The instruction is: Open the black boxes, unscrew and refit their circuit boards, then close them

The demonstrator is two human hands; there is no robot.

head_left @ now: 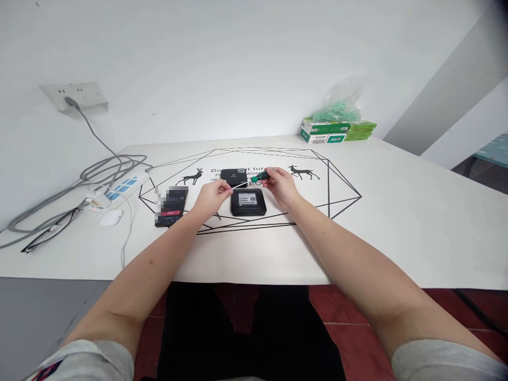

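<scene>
My right hand (279, 185) grips the green-and-black handle of a screwdriver (260, 177), whose thin metal shaft points left. At the shaft's tip, the fingers of my left hand (214, 197) are pinched together; whether they hold the tip itself or something tiny there, I cannot make out. Just below the shaft lies a black, rounded-square device (248, 202) with a white label facing up. Behind it rests a flat black box (233, 177) with small light markings. A small dark, thin object (218, 216) lies beneath my left hand.
Left of my hands lies a phone (172, 206), partly blurred. Farther left are a power strip (127, 186), a white earbud-like case (111, 218), glasses (51, 231) and looped grey cables (89, 172). Green-and-white boxes (325, 131) under a plastic bag (342, 100) stand at the back right.
</scene>
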